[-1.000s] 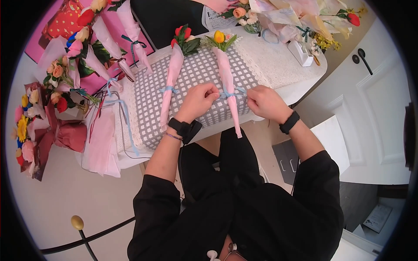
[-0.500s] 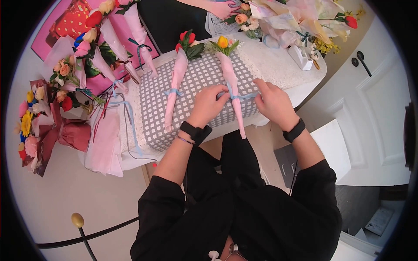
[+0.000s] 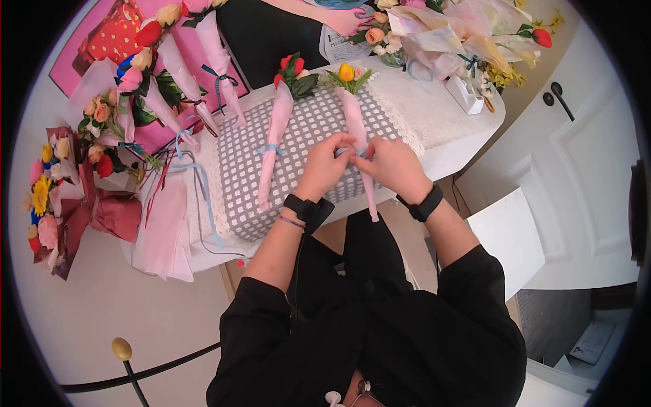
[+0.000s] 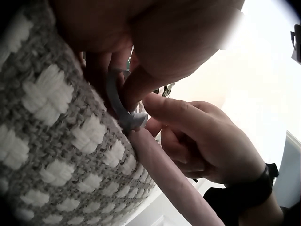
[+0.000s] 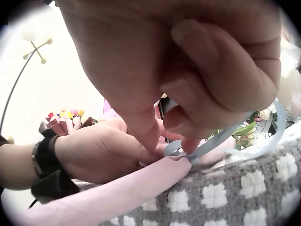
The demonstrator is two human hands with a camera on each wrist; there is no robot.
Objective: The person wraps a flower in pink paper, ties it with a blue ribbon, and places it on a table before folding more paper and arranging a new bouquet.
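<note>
A yellow tulip bouquet [image 3: 346, 72] in pink wrap [image 3: 352, 112] lies on the checked grey-and-white cloth [image 3: 244, 169]. Both hands meet at its middle. The left hand [image 3: 325, 168] pinches a loop of blue ribbon [image 4: 115, 96] against the wrap. Thumb and fingers of the right hand [image 3: 397, 166] pinch the same ribbon [image 5: 218, 139] beside the left fingertips, and a length of it trails over the cloth in the right wrist view. To the left lies a red rose bouquet [image 3: 291, 66] in pink wrap, tied with blue ribbon [image 3: 270, 149], touched by neither hand.
More wrapped bouquets [image 3: 180, 64] stand at the back left, beside loose ribbons [image 3: 196, 169] and pink paper [image 3: 166, 234]. A dark red bouquet [image 3: 112, 210] is at the far left. At the back right are a white tape dispenser [image 3: 464, 95] and pale-wrapped flowers [image 3: 441, 34].
The right hand stretched the ribbon out to the right, then came back left to the wrap's middle, beside the left hand. The left hand stays at the ribbon.
</note>
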